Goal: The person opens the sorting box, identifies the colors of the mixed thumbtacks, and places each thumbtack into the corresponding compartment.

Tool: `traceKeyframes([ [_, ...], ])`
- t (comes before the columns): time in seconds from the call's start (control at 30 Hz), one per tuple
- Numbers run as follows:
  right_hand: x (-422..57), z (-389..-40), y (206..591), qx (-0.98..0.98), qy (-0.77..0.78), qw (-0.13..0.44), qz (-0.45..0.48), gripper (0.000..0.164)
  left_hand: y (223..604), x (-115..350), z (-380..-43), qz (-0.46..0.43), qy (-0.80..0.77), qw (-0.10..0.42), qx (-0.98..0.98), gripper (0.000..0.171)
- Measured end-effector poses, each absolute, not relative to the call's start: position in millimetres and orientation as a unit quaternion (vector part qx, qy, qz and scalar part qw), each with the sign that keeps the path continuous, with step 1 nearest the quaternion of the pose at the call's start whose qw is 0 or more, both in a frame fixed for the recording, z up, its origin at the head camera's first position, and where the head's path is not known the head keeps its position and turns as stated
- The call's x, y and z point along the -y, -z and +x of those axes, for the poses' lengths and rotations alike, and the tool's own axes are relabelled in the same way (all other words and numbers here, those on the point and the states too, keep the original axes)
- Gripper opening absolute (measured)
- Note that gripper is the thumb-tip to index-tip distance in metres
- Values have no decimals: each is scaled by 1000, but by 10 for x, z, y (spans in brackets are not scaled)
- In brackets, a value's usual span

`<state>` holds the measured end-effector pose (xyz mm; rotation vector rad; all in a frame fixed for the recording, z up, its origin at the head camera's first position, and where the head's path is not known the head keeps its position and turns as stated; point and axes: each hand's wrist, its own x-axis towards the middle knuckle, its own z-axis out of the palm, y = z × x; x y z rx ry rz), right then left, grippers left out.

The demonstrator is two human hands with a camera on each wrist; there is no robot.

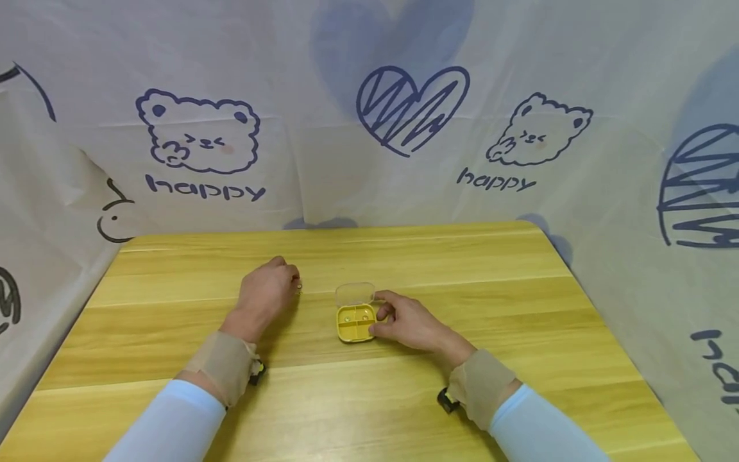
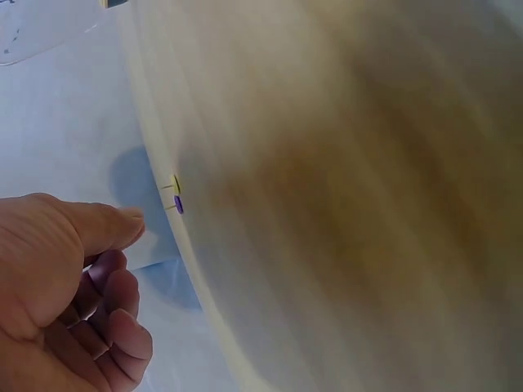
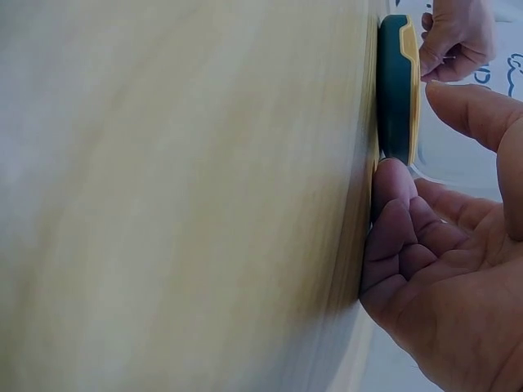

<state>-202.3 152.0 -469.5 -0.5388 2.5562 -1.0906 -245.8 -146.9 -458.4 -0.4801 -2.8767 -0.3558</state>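
Note:
A small yellow pill box (image 1: 356,331) with a dark green outside (image 3: 394,90) sits on the table, its clear lid (image 1: 355,293) raised. Inside are four-way dividers, with a small round piece in each of the two back compartments. My right hand (image 1: 412,323) holds the box at its right side, thumb on the front corner and curled fingers against the side. To the left, my left hand (image 1: 268,292) hovers with loosely bent fingers, close to a yellow-headed pin (image 2: 175,184) and a purple-headed pin (image 2: 179,204) on the table. Nothing shows plainly between its fingers.
The wooden table (image 1: 369,398) extends around both hands. A pale printed cloth (image 1: 323,147) hangs behind it and along the sides. Both wrists carry wrapped bands with small black cameras.

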Motion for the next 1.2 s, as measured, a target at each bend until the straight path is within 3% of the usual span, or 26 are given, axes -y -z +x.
traceKeyframes([
  [0.33, -1519, -2047, 4700, -895, 372, 152, -193, 65, 4560, 1459, -2490, -171, 102, 102, 975, 10],
  [1.2, -1506, -2037, 4686, -896, 372, 152, -189, 63, 4570, 1430, -2552, -166, 74, 45, 982, 15],
])
